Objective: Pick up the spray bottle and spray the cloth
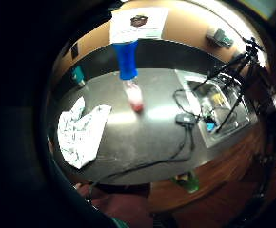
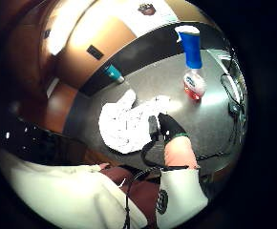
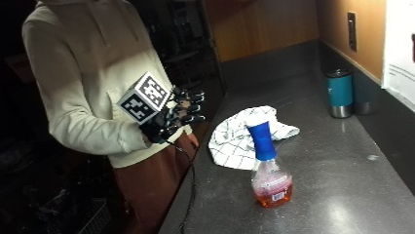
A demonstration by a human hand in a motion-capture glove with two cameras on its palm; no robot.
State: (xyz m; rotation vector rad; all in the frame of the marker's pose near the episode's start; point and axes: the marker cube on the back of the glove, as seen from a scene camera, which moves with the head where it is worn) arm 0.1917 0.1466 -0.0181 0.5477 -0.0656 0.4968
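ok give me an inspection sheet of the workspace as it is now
surface: dark grey speckled countertop, a steel sink set in at one end
job's things: clear plastic spray bottle with blue head and some red liquid, upright, untouched; white checked cloth crumpled beside it, apart from it
clutter: teal and steel travel mug upright by the back wall
hands: black-gloved right hand held off the counter near the person's torso, fingers loosely curled, holding nothing; other hand not seen
cables: black cable with a small black box lying across the counter near the sink
surroundings: wooden wall with a printed white sheet; black tripod at the sink
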